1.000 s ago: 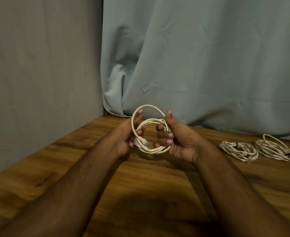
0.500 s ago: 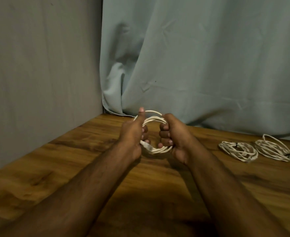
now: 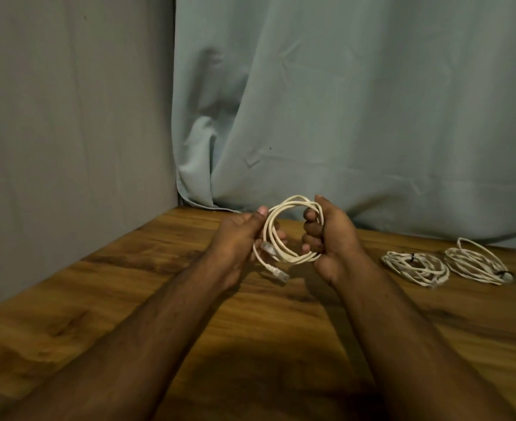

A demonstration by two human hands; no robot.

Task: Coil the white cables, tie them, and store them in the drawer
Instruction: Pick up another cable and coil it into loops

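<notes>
The right hand (image 3: 331, 238) has its fingers (image 3: 311, 230) curled tight into a fist around the right side of the coiled white cable (image 3: 284, 229), the thumb lying along the top of the loops and the strands passing through the closed palm. The left hand (image 3: 238, 238) pinches the opposite side of the same coil: its thumb presses the strands from the near side and the other fingertips show behind them, so the grip is narrow and not a full fist. The coil is a rough ring of several thin, smooth, cream-white round strands, held upright in the air between the two hands, above the table (image 3: 98, 299) and not touching it. Two clear plastic plugs (image 3: 278, 272) end the cable; one hangs loose below the left hand on a short curved tail, the other lies just inside the ring near the left palm.

The table is wood-grained, brown with darker streaks and a slight sheen. To the right, well apart from the hands, two more coiled cables lie flat on it side by side: the nearer bundle (image 3: 416, 267) and the farther bundle (image 3: 477, 265). Each seems to carry a small dark tie, though the dim light leaves that uncertain. Behind hangs a pale blue-grey curtain (image 3: 357, 117) in soft folds, meeting a plain grey wall (image 3: 68, 132) at the left corner.
</notes>
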